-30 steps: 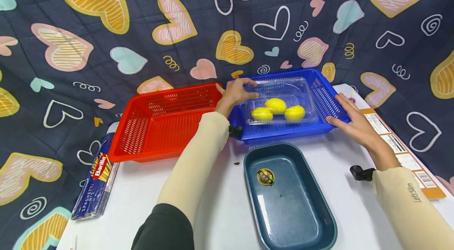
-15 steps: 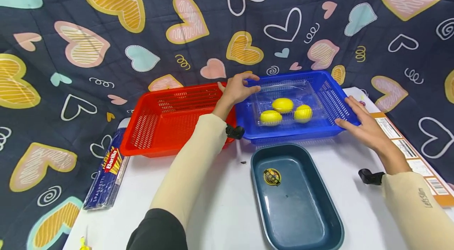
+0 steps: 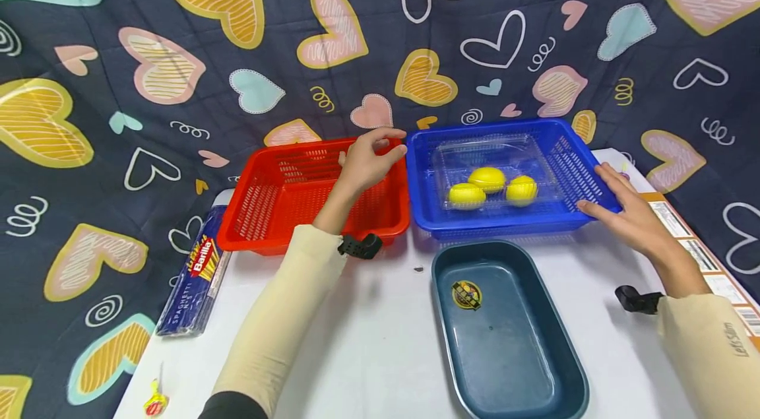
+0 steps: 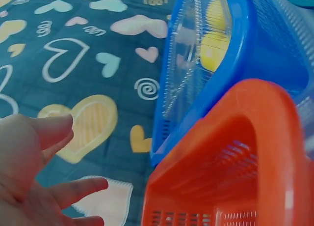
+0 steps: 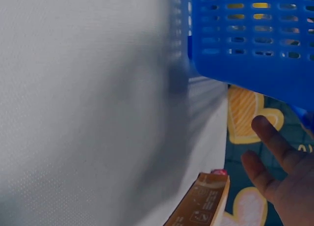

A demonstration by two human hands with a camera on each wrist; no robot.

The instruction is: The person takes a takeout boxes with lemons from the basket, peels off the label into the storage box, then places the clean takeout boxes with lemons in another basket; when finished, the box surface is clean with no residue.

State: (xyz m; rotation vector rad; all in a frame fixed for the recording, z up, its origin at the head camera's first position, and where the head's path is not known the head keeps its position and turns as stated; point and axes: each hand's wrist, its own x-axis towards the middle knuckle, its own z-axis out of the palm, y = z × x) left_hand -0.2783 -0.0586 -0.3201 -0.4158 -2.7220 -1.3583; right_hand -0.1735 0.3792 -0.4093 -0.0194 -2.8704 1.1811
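My left hand (image 3: 367, 158) is raised over the right part of the red basket (image 3: 261, 208), fingers loosely bent and holding nothing. The left wrist view shows that hand (image 4: 29, 162) apart from both baskets. My right hand (image 3: 641, 218) is at the right end of the blue basket (image 3: 505, 227), thumb and fingertips at its rim; whether they touch it I cannot tell. In the right wrist view two of its fingers (image 5: 274, 145) extend beside the basket's outer wall. A clear plastic box (image 3: 505, 150) lies inside the blue basket, with three yellow lemon-shaped items (image 3: 487, 179) showing through it.
A dark blue-grey plastic tub (image 3: 513, 340) stands in front of the blue basket. Spaghetti packs (image 3: 192, 274) lie at the left, with a wrapped lollipop (image 3: 156, 400) nearer. An orange-and-white box (image 3: 700, 254) lies along the right edge. A heart-patterned cloth (image 3: 380, 30) hangs behind.
My left hand has moved left, away from the clear box and the blue basket's left rim, to over the red basket. My right hand stays at the blue basket's right end. The head view has turned left.
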